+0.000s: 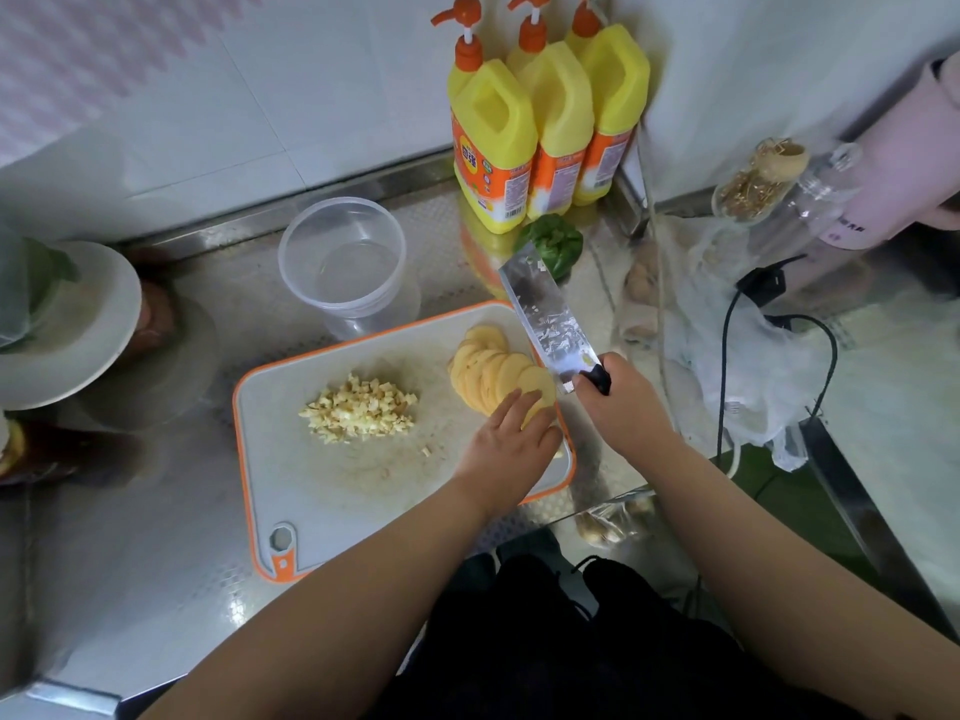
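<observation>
several potato slices [493,374] fan out at three o'clock on the cutting board [291,491] under the flat, straight fingers of the left hand [506,444], which the cleaver [545,317] gripped in the right hand [618,402] could nick if it drops too close

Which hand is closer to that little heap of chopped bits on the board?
Left. The left hand rests on the potato slices just right of the heap; the right hand grips the cleaver farther right.
</observation>
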A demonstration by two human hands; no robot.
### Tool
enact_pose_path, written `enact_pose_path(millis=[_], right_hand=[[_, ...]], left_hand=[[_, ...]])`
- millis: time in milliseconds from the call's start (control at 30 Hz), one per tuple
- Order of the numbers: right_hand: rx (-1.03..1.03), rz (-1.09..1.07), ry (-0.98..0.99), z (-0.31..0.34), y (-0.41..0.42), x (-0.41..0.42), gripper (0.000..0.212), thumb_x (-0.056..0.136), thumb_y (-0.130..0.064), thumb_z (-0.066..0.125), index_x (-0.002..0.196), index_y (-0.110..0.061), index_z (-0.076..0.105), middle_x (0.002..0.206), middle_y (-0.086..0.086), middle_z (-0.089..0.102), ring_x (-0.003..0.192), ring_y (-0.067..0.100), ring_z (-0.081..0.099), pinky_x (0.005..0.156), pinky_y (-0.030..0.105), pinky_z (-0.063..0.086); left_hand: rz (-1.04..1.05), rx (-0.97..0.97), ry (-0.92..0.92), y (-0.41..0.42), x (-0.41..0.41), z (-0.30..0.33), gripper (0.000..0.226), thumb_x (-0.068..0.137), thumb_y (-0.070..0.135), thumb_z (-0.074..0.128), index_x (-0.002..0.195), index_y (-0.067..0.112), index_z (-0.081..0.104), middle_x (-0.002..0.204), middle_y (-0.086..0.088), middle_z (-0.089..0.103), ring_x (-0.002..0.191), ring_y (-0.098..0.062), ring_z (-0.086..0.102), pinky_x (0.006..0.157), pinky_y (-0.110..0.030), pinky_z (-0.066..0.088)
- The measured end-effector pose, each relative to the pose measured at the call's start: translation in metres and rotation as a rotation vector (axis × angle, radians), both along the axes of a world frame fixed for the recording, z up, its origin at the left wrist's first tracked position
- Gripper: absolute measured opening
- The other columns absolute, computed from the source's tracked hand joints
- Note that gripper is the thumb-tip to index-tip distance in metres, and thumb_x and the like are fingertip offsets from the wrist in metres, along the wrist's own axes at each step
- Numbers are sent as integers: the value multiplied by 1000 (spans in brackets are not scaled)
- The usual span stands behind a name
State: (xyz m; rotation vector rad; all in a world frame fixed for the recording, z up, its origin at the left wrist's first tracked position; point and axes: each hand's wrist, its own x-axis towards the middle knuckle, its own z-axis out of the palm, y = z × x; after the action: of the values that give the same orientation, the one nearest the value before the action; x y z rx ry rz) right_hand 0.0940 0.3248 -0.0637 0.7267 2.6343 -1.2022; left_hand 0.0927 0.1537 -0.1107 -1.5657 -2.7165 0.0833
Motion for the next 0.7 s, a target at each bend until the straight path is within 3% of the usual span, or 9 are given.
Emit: enact_pose_path(millis=[100,200,267,367,433,500,600,700], right_hand=[[3,-2,-4,-2,0,1,36,91,-28,55,67,-21,29,60,-5,37,55,14,35,58,32,34],[-9,-7,-10,-3,0,2,36,90,-30,57,68,-19,31,62,-5,37,56,13,35,56,32,33],[1,-6,-2,-4,-2,1,36,89,-32,59,69,-18,32,62,-5,38,56,12,36,55,30,33],[4,29,11,-2,-6,-1,27,90,-33,59,75,-18,42,64,-6,44,59,11,43,54,27,34],[-10,46,19,-1,-10,-2,25,91,-32,58,79,-14,45,65,-5,45,60,12,44,55,28,35],[-26,51,25,-1,-17,-4,27,91,-31,57,80,-10,45,64,-3,45,60,15,43,56,30,36],[-53,73,20,-4,-29,-6,25,90,-31,58,82,-10,47,64,-4,46,61,16,45,58,32,37],[-60,127,4,-5,-45,-7,26,90,-31,58,78,-12,45,61,-5,44,61,17,45,60,34,36]], left_hand=[[-34,38,20,-2,2,-4,41,84,6,27,94,15,65,105,-3,66,102,-28,57,101,-38,39],[-39,155,24,-5,2,-6,23,72,7,56,91,15,66,86,0,64,87,-25,61,91,-31,37],[51,299,-119,-8,3,-8,35,64,-1,70,94,15,61,85,-1,64,84,-24,59,84,-31,42],[414,526,-397,-21,11,4,44,76,-2,74,112,18,58,99,-4,67,88,-25,62,70,-34,52],[765,594,-588,-41,10,14,37,94,5,59,127,21,58,119,-3,64,103,-25,60,80,-36,50],[1031,631,-721,-72,5,12,37,98,8,51,129,26,58,126,0,60,109,-24,57,84,-32,45],[1171,517,-776,-115,-1,-1,37,98,7,49,128,26,59,130,-4,59,114,-29,55,86,-29,41],[1167,229,-724,-137,-2,-5,39,101,15,46,137,28,52,138,-6,50,122,-29,49,92,-39,45]])
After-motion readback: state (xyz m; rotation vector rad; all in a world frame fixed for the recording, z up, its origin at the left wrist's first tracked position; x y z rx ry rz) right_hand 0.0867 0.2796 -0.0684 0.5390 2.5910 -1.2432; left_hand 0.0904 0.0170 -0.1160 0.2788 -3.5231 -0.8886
